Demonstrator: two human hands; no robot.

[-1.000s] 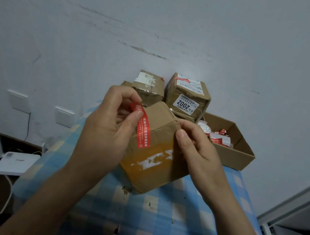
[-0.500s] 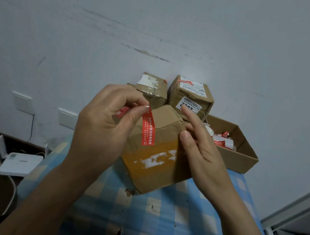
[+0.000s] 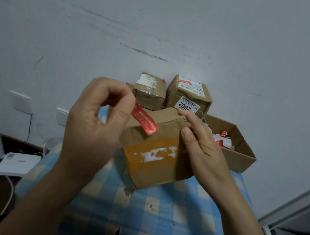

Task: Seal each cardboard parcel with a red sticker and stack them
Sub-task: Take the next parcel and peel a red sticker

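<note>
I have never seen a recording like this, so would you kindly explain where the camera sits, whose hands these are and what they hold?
No machine here: a person wears one camera on the head, looking down at their own bare hands. The left hand pinches one end of a red sticker over a cardboard parcel, which the right hand steadies with straight fingers. Beneath lies a blue checked cloth. Behind stand a taped parcel, a parcel labelled 2002 and an open box holding red-and-white scraps.
</note>
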